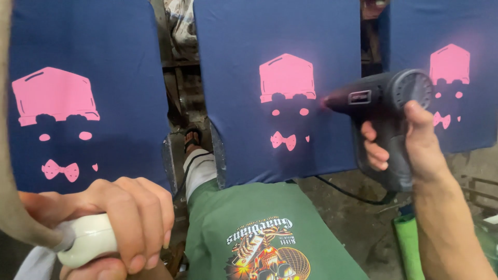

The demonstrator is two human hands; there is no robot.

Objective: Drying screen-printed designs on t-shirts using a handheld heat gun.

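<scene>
Head view: right hand [410, 140] clenched on the dark heat gun [386, 111], nozzle just beside the middle shirt's pink print [287, 78] to dry it, left hand [124, 218] gripping a white handle [91, 239] lower left.

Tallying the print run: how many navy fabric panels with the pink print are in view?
3: left navy fabric panel, middle navy fabric panel beside the dark heat gun, right navy fabric panel. More may lie outside view.

Three flat boards [220, 155] across the upper frame each carry a navy shirt [280, 88] stretched flat, apparently printed with pink shapes [287, 78].
</scene>
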